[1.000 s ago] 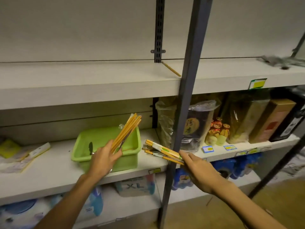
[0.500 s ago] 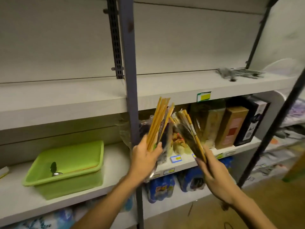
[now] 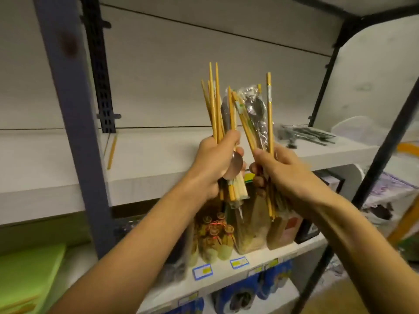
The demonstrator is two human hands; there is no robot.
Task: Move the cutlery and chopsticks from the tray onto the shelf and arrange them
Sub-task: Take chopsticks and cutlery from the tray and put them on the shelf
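Both forearms reach up from the bottom edge, hands raised side by side in front of the upper shelf's front edge.

Left hand [image 3: 216,164] curled tight around a bundle of chopsticks [image 3: 213,103], upright, tips fanning upward. A metal spoon [image 3: 234,165] sits in the same grip, bowl down against the fingers; some paper-wrapped sticks poke out below the fist.

Right hand [image 3: 275,168] fist-gripping a second bundle [image 3: 269,109], also upright: loose chopsticks plus a plastic-wrapped spoon pack [image 3: 255,107] between them. The two bundles are just beside each other, nearly touching at the top. Lower stick ends hang below the right hand.

Green tray [image 3: 29,270] at the bottom left corner, on the lower shelf's left part, only partly in frame; contents hard to tell, maybe a stick or two at its near edge.

Lower shelf [image 3: 301,247] behind the hands: small bottles [image 3: 217,239], bagged goods, brown boxes [image 3: 286,227], price tags [image 3: 239,262] on its front edge. Blue packs below that.

Upper shelf [image 3: 158,175] farther back: one single chopstick [image 3: 112,151] lying near the left upright post [image 3: 72,123], roughly front to back. At the shelf's far right end, a pile of dark cutlery [image 3: 305,134], blurred.

Back panel plain white, slotted rail [image 3: 99,71] running up it.
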